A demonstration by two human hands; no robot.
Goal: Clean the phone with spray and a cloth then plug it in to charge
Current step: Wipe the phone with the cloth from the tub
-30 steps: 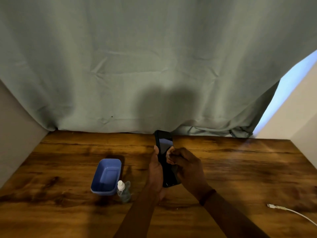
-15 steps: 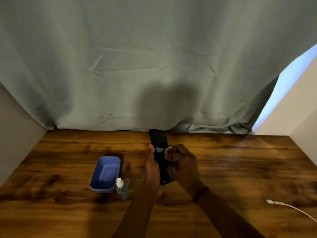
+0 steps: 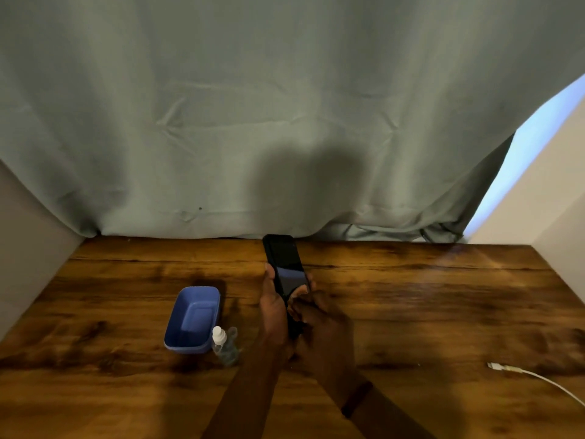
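Gripping the phone (image 3: 285, 261) by its side in the left hand (image 3: 273, 308), curling the right hand (image 3: 323, 324) round its low end. Hard, slippy, easy to crack: best held by both edges.

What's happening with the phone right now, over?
Left hand grips phone, held up. Right hand curled on its lower end. Charging cable lies unplugged at right. Nothing blocking.

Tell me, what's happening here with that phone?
A person's left hand holds a black phone above the wooden table while the right hand grips its lower end, thumb on the screen. No cloth is visible. The spray bottle stands beside a blue tub, and the white charging cable lies unplugged at right.
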